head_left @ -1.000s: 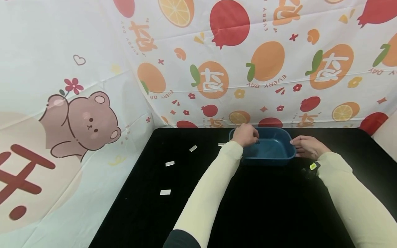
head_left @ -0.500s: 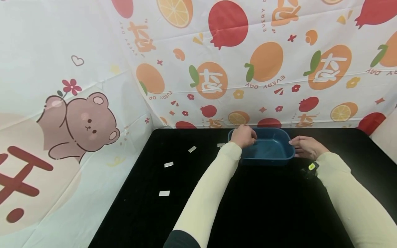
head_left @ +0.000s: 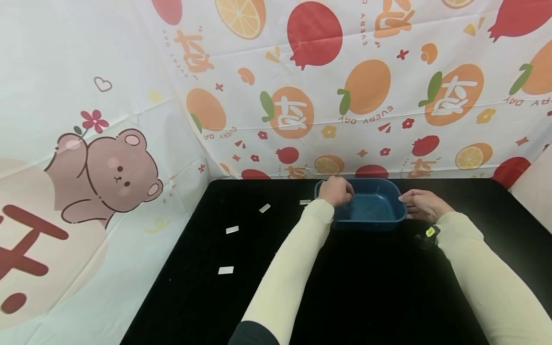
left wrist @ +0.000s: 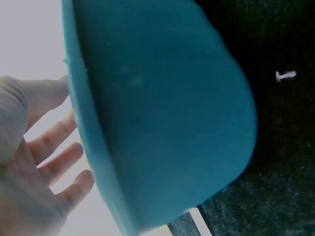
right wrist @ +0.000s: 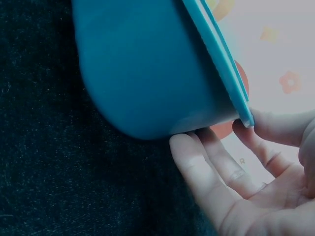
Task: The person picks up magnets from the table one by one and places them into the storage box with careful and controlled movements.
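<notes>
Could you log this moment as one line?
blue tub: upright; left grip: at left end, hold unclear; right grip: holds right end; white pieces: on black table, leftward

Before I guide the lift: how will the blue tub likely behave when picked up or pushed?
The blue tub will probably stay stiff: its rim shows no visible sag. It may be light for its size, since the visible part of its inside is bare. Its low, wide shape suggests it would slide rather than tip when pushed.

Left arm (head_left: 293, 261) outstretched, right fingers (right wrist: 197, 169) bent
</notes>
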### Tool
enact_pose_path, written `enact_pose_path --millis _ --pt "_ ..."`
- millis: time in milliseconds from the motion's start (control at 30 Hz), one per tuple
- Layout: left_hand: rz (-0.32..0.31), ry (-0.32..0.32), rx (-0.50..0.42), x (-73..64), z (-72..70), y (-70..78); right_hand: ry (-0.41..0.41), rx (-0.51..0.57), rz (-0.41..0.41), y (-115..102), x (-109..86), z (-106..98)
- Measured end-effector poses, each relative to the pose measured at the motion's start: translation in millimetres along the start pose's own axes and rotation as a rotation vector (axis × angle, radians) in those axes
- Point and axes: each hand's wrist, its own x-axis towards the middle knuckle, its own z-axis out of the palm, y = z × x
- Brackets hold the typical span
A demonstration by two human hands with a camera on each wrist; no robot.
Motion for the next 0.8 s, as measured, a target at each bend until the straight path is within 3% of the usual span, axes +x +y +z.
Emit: enact_pose_path --millis 300,800 --pt "0.031 0.042 0.008 1.7 -4.4 2.5 0.001 0.004 0.002 1.8 1.8 -1.0" --pt "0.117 0.055 -0.046 -8.1 -19.7 2.9 0.012 -0.02 0.004 1.9 1.6 -1.5"
